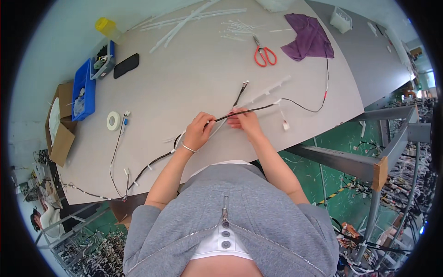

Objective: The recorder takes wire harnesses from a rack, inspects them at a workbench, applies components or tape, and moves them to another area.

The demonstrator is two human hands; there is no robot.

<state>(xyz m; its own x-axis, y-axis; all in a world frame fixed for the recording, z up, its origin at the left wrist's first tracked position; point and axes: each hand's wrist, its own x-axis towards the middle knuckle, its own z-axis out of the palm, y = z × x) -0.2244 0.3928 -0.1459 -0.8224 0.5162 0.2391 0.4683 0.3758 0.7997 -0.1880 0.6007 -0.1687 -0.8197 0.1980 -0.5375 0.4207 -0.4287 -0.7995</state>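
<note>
A black wire harness [159, 158] runs across the table in front of me, from its lower left edge up through both hands. My left hand [199, 131] is closed, pinching the black cable between thumb and fingers. Close by on its right, my right hand [245, 122] has its fingers curled at the point where the cable branches. One short branch ends in a small connector [245, 83] above the hands. Another branch extends right to a white connector [285, 125] on a short lead. Beneath the hands lies a translucent white plastic strip [267, 91].
Red-handled cutters [264, 56], white cable ties [240, 28] and a purple cloth [308, 37] lie at the back. Leftward are a white tape roll [113, 121], black phone [126, 66], blue bin [84, 90] and cardboard box [62, 127]. A metal frame [337, 159] stands at right.
</note>
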